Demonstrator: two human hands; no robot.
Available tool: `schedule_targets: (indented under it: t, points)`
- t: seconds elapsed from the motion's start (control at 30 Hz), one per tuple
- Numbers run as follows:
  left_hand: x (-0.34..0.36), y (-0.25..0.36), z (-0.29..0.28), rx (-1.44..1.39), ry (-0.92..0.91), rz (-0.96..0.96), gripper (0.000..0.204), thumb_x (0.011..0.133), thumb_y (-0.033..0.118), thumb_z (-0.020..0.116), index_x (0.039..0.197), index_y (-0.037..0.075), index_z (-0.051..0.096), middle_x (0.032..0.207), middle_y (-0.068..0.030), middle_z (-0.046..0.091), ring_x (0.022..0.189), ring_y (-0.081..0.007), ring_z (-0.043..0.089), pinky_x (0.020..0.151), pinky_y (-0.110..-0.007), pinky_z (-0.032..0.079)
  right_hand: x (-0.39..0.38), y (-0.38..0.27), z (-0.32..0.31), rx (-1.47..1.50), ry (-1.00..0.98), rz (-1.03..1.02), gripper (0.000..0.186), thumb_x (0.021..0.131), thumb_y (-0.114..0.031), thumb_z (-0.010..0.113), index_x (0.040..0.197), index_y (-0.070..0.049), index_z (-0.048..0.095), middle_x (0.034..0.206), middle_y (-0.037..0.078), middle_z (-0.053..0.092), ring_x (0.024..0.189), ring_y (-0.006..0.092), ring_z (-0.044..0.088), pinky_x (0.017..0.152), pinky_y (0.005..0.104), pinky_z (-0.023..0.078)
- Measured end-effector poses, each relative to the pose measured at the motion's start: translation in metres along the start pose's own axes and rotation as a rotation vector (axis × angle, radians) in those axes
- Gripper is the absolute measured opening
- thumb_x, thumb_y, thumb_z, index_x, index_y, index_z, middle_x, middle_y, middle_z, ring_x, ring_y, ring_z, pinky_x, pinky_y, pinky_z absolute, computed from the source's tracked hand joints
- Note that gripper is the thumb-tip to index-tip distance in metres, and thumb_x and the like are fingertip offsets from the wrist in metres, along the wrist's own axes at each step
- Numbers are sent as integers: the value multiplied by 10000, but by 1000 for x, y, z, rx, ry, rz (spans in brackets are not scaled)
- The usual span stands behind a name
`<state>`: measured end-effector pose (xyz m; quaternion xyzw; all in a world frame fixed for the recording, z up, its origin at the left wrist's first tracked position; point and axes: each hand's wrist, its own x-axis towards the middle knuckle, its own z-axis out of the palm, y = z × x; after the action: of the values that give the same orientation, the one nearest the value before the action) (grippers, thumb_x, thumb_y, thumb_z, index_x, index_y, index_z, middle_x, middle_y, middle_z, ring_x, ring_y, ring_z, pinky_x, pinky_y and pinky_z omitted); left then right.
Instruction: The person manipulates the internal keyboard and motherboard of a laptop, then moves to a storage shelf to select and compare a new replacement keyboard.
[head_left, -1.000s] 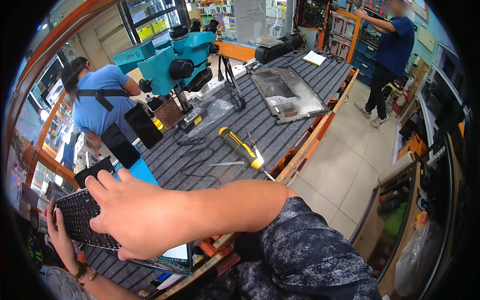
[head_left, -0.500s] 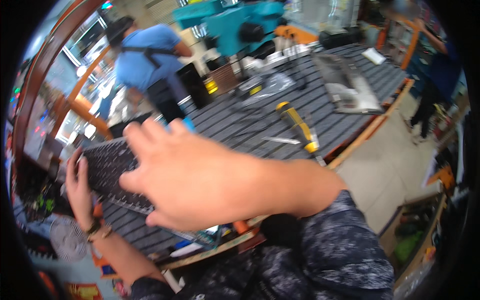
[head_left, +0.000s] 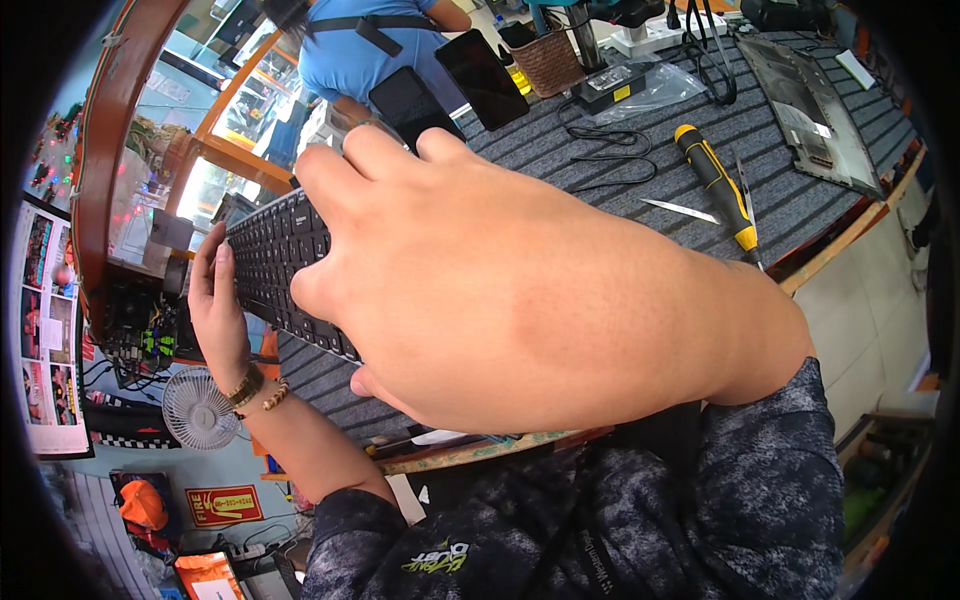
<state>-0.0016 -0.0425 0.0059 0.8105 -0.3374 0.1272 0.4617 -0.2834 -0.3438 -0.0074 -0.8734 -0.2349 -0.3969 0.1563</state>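
A black keyboard [head_left: 278, 262] is held tilted above the bench, its keys toward me. My left hand [head_left: 221, 315], with bracelets at the wrist, grips its far left end, the thumb over the edge. Large in the foreground, my right hand [head_left: 430, 250] covers the keyboard's right part, its curled fingers around the upper edge and its thumb low near the bottom edge. That hand hides the right end of the keyboard. Right of it, a yellow-and-black screwdriver [head_left: 716, 187] lies on the bench beside a thin pointed metal tool [head_left: 682, 210].
On the grey striped bench [head_left: 800, 235] lie a dark flat laptop casing [head_left: 810, 120], a black box [head_left: 612, 90], a thin cable [head_left: 610, 160] and clear plastic. Two dark phones [head_left: 482, 78] stand near a wicker basket [head_left: 546, 62]. Beyond, a person in blue [head_left: 365, 45] bends forward. A white fan [head_left: 203, 407] stands left.
The view has tilted down, so bench items appear higher and farther right. My right hand looks larger and nearer. Both hands still hold the keyboard.
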Motion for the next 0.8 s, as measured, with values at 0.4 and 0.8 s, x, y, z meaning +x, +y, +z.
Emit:
schedule_targets:
  t: [0.4,0.8]
  points:
    - [2,-7,-7,78,-16,32,517,1227,369,605,1631,49,644,1657,-114,640,1438,-202,596,1107,-352,530,1,0,0,8,-38,52,281,913,-283,767,1033,-68,903,1246,227,714,1220,360,632,975,494,517]
    - [-3,7,6,-7,42,23,455,1221,221,627,1601,-27,648,1174,34,715,900,1,537,774,-191,425,-4,3,7,-2,53,7,335,961,-275,756,1120,-2,867,1201,229,713,1176,350,653,979,523,552]
